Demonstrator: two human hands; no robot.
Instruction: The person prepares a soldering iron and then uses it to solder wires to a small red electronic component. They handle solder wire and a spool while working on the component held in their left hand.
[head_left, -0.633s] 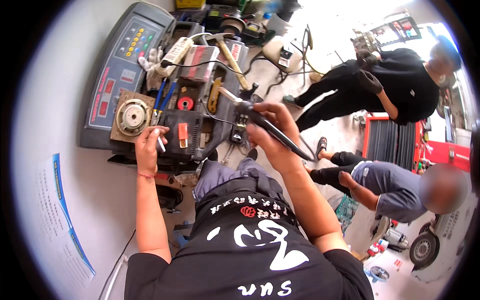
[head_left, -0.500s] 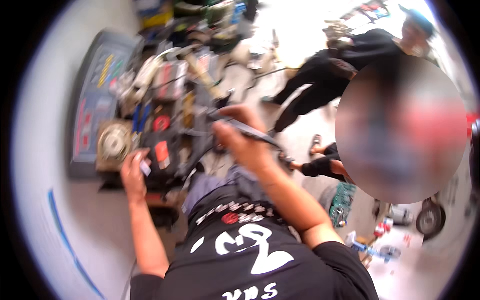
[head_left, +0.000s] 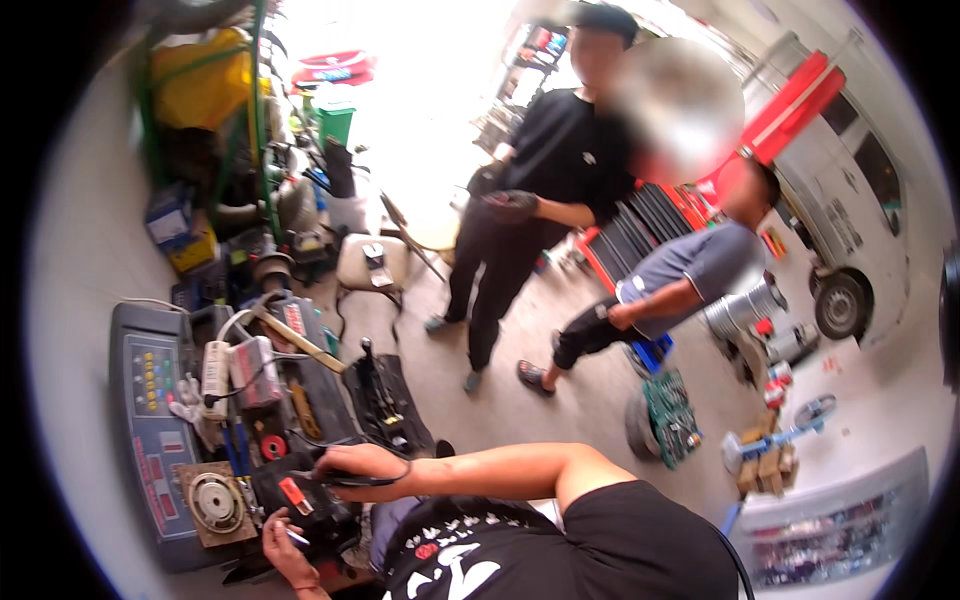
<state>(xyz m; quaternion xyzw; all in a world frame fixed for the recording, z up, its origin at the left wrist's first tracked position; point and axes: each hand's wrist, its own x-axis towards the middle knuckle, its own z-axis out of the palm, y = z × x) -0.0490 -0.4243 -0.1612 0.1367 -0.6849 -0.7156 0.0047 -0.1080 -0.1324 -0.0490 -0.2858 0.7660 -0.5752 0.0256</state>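
My right hand (head_left: pixel 372 463) is closed around a slim dark object (head_left: pixel 362 481) with a thin dark cord looping by the wrist; its kind is unclear. It hovers over a black bag-like item (head_left: pixel 318 503) with an orange-red label (head_left: pixel 294 496). Lower left, my left hand (head_left: pixel 287 560) pinches a small white stick (head_left: pixel 297 538) between its fingers. Beside that hand lies a square board with a round, pale metal part (head_left: pixel 216 502) on it. A red ring-shaped roll (head_left: pixel 272 447) and blue-handled pliers (head_left: pixel 238 452) lie just beyond the black item.
A grey machine panel with coloured buttons (head_left: pixel 152 385) runs along the left wall. A white power strip (head_left: pixel 215 368) and an open black tool case (head_left: pixel 385 405) lie farther back. Two people (head_left: pixel 560 170) stand ahead, one holding dark gloves. A green tool set (head_left: pixel 672 420) rests on the floor.
The view has swung up and right, showing more of the room. My right hand has come lower, near the black item; both hands keep their holds.
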